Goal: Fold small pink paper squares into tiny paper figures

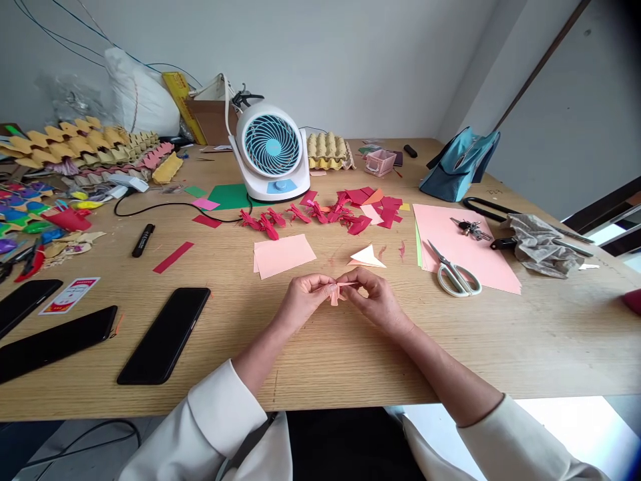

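Near the middle of the wooden table, my left hand (306,298) and my right hand (373,299) meet at the fingertips. Both pinch a small folded piece of pink paper (335,296), whose strips hang down between them. Just beyond my hands lie a few flat pale pink sheets (284,256) and a folded pale pink piece (368,257). Farther back, several red twisted paper pieces (316,211) form a row, with red paper scraps (389,212) at its right end.
White-handled scissors (458,277) and keys (471,230) rest on large pink sheets (501,275) at right. A fan (273,150) stands behind. Phones (164,335), a black marker (143,240) and a red strip (173,257) lie left. A blue bag (458,167) is back right.
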A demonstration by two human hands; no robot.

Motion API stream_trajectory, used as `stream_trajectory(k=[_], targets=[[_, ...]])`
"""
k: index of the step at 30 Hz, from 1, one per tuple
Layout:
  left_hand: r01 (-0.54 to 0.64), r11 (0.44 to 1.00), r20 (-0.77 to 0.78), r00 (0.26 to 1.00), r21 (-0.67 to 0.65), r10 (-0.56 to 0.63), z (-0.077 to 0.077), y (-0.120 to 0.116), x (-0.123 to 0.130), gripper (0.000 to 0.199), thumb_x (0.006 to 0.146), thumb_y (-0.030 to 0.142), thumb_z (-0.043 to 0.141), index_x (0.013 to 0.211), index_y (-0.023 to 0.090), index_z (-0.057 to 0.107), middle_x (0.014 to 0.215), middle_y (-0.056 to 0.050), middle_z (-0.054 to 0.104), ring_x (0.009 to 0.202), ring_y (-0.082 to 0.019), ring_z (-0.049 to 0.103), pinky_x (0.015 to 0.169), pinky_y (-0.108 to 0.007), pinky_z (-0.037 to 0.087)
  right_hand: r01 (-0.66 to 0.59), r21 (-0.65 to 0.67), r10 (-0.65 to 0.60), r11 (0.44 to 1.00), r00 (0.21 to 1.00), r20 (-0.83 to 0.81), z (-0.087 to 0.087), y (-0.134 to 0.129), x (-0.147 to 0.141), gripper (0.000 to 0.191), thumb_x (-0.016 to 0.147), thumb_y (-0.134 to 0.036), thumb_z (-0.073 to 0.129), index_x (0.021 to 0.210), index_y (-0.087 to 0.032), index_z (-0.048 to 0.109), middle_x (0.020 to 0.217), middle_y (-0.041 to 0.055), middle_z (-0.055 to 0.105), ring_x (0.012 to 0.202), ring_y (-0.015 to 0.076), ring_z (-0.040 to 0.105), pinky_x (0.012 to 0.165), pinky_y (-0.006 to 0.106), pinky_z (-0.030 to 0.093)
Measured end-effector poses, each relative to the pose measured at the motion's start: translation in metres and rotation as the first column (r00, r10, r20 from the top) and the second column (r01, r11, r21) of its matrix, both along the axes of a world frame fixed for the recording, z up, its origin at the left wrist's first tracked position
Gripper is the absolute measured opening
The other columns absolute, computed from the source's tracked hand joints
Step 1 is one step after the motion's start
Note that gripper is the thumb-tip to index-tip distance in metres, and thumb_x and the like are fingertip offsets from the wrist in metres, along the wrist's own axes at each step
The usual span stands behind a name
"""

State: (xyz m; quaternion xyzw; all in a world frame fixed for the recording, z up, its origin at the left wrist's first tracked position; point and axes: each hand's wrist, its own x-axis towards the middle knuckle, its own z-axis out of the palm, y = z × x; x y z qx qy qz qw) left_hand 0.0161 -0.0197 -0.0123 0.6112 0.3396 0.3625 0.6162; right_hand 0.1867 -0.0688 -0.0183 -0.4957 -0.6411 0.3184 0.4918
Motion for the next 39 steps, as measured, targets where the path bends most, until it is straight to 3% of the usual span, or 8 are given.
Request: stream_trajectory(k=[4,11,25,32,36,39], targets=[[0.047,0.997,0.071,0.997,-0.058,-0.043,0.0010,-0.0023,0.0007,0.029,0.081,0.040,0.070,0.067,0.014,0.064,0.061,-0.001,0.062,0.075,-0.018,0.066,0.084,-0.033,0.050,-0.021,0.015,0.021,1.000,1.000,-0.010,0.0006,-0.0002,-0.0001,0.015,0.089,-0.024,0.059,0.096,-0.021,0.072,0.088,0.0038,0.070,0.076,0.0161,0.064,0.069,0.029,0.051],[0.047,0.991,0.045,0.998,-0.127,-0.041,0.0013,-0.0017,0.0002,0.028,0.081,0.038,0.068,0.067,0.014,0.063,0.059,0.002,0.056,0.060,-0.010,0.049,0.064,-0.025,0.040,-0.023,-0.002,0.023,1.000,0.999,-0.027,0.0010,-0.0005,0.0004,0.016,0.089,-0.022,0.058,0.097,-0.021,0.072,0.089,0.0042,0.071,0.079,0.0172,0.064,0.070,0.030,0.051],[0.028,0.992,0.051,0.998,-0.126,-0.022,0.0016,-0.0032,0.0016,0.028,0.081,0.037,0.068,0.066,0.014,0.061,0.058,0.002,0.057,0.058,-0.009,0.046,0.061,-0.024,0.035,-0.043,-0.022,0.041,0.999,0.998,-0.053,0.0018,-0.0006,0.0010,0.016,0.090,-0.027,0.058,0.094,-0.021,0.072,0.084,0.0038,0.069,0.076,0.0172,0.064,0.070,0.030,0.050],[0.051,0.996,0.072,0.996,-0.070,-0.046,0.0014,-0.0053,0.0025,0.029,0.081,0.043,0.070,0.078,0.014,0.065,0.066,-0.001,0.067,0.067,-0.014,0.061,0.076,-0.029,0.047,-0.002,-0.030,0.000,1.000,0.998,-0.067,-0.0004,0.0002,-0.0011,0.014,0.090,-0.027,0.057,0.089,-0.019,0.069,0.081,0.0031,0.067,0.071,0.0153,0.062,0.065,0.028,0.048],[0.053,0.999,0.044,0.998,-0.012,-0.052,0.0011,-0.0073,0.0045,0.029,0.084,0.042,0.068,0.085,0.014,0.067,0.069,-0.004,0.071,0.075,-0.017,0.066,0.084,-0.031,0.048,0.045,0.033,-0.045,0.998,0.999,-0.011,-0.0008,-0.0004,-0.0022,0.009,0.088,-0.023,0.059,0.086,-0.019,0.067,0.080,0.0030,0.065,0.068,0.0142,0.059,0.061,0.026,0.046],[0.063,0.996,0.083,0.995,-0.056,-0.058,-0.0010,-0.0093,0.0064,0.029,0.083,0.042,0.070,0.087,0.013,0.067,0.071,-0.004,0.071,0.078,-0.018,0.066,0.085,-0.031,0.048,0.068,0.108,-0.071,0.992,0.997,0.022,-0.0021,-0.0004,-0.0025,0.007,0.087,-0.019,0.059,0.084,-0.019,0.066,0.080,0.0024,0.062,0.069,0.0137,0.058,0.062,0.026,0.046]])
